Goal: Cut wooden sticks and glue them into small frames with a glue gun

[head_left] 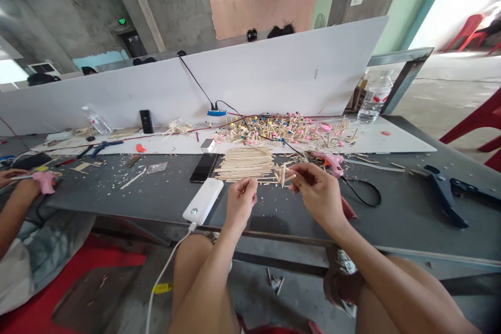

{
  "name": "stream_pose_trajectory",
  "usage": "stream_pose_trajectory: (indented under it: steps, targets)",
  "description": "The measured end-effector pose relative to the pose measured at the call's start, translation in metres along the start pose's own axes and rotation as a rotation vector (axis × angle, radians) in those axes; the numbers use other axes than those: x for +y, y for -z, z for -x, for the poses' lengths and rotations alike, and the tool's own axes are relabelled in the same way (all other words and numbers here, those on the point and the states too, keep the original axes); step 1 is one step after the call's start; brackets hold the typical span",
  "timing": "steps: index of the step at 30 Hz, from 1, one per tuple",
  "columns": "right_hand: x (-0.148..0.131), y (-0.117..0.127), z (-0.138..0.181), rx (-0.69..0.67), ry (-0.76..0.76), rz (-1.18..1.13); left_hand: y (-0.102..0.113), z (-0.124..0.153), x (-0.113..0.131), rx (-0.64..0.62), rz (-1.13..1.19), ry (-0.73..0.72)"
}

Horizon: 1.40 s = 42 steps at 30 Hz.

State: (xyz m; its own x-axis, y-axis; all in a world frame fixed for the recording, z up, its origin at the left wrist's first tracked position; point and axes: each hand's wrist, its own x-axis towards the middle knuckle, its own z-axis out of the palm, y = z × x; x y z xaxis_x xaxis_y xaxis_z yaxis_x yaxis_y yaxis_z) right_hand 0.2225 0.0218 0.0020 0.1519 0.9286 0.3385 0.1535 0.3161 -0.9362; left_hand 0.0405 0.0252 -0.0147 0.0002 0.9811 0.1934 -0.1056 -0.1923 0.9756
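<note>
Between thumb and fingers, my right hand pinches a small wooden stick frame, raised over the table's front part. My left hand is closed, a little to the left of it and apart from it; whatever its fingers hold is hidden. Behind both hands lies a row of thin wooden sticks, side by side. A pink glue gun rests just beyond my right hand, its black cable curling to the right.
A heap of stick pieces with coloured balls covers the white board. Left of my hands lie a white power bank and a black phone. Blue-handled cutters lie at right. A co-worker's hand is beside another pink glue gun.
</note>
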Motion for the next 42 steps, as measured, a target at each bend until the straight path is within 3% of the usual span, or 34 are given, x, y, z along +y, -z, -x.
stream_pose_trajectory:
  steps: [4, 12, 19, 25, 32, 37, 42]
  targets:
    - [-0.001, 0.002, -0.001, 0.008, 0.006, 0.018, -0.001, 0.001, -0.005, -0.008, -0.122, 0.006]
    - [0.0, 0.003, -0.002, 0.004, -0.008, 0.041, -0.002, -0.001, -0.011, -0.019, -0.056, 0.045]
    - [-0.001, 0.003, -0.002, 0.012, -0.009, 0.026, -0.003, 0.001, -0.014, -0.007, -0.211, 0.027]
    - [0.001, 0.004, -0.003, 0.005, -0.005, 0.026, -0.003, 0.0, -0.014, -0.011, -0.213, 0.064]
    - [0.001, 0.004, -0.002, 0.006, 0.0, 0.026, -0.006, 0.001, -0.013, 0.021, -0.49, -0.133]
    - [0.0, 0.005, -0.002, 0.008, -0.003, 0.051, -0.005, 0.0, -0.018, -0.066, -0.364, -0.032]
    - [0.0, 0.005, -0.003, 0.012, 0.005, 0.076, -0.009, 0.0, -0.021, -0.097, -0.129, -0.033]
